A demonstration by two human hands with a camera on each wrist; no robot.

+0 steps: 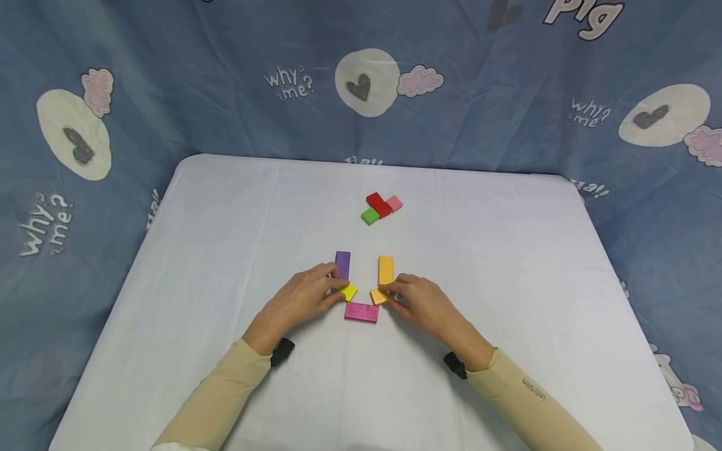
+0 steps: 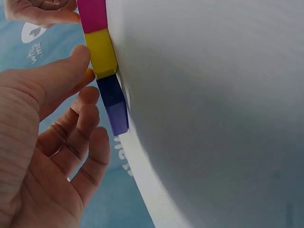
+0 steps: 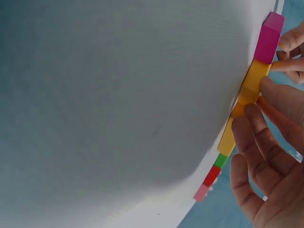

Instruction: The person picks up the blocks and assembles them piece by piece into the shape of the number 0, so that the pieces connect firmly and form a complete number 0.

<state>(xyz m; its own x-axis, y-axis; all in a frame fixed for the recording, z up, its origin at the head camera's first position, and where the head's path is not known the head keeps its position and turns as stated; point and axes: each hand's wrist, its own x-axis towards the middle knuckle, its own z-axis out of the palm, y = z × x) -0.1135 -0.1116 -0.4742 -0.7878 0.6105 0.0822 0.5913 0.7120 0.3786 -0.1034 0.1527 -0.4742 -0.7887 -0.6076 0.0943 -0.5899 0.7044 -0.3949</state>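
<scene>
My left hand pinches a small yellow block between thumb and index finger; its other fingers hang loosely beside a longer purple block. My right hand has thumb and index finger on a small orange block, just below a longer yellow-orange block. Between the hands, nearer the body, lies a magenta block. In the left wrist view the yellow block stands between the magenta and purple ones. The right wrist view shows the orange block partly covered by fingers.
Farther back on the white table a red block lies between a green block and a pink block. A blue printed cloth hangs behind and at the sides of the table.
</scene>
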